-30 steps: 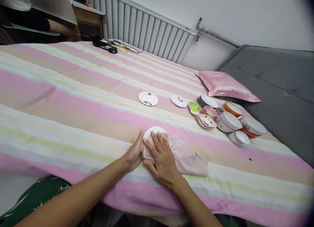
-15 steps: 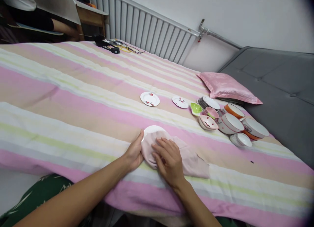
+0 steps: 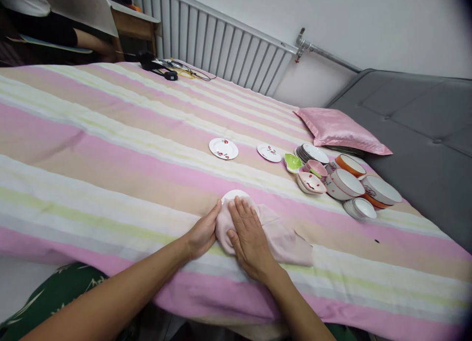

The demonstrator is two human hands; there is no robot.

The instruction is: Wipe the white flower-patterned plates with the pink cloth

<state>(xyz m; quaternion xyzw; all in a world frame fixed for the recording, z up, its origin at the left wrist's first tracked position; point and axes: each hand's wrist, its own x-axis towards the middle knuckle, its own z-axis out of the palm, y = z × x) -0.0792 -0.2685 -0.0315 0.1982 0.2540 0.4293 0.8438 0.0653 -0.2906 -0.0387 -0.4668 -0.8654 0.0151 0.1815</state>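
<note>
A small white plate [image 3: 231,195] lies on the striped bedspread [image 3: 110,149] near its front edge, mostly covered by a pale pink cloth [image 3: 280,238]. My right hand [image 3: 250,238] lies flat on the cloth over the plate, fingers stretched out and pressing down. My left hand [image 3: 202,232] grips the plate's left rim, thumb along the edge.
Two flowered white plates [image 3: 223,148] [image 3: 269,153] lie further back. At the right are a green leaf dish [image 3: 292,162], pink bowls [image 3: 311,182], stacked plates [image 3: 312,153] and orange-white bowls [image 3: 344,183]. A pink pillow [image 3: 337,128], a radiator [image 3: 221,46] and cables [image 3: 169,71] lie beyond.
My right hand has slid forward over the cloth again after drawing back half a second ago. The left hand has stayed on the plate's rim.
</note>
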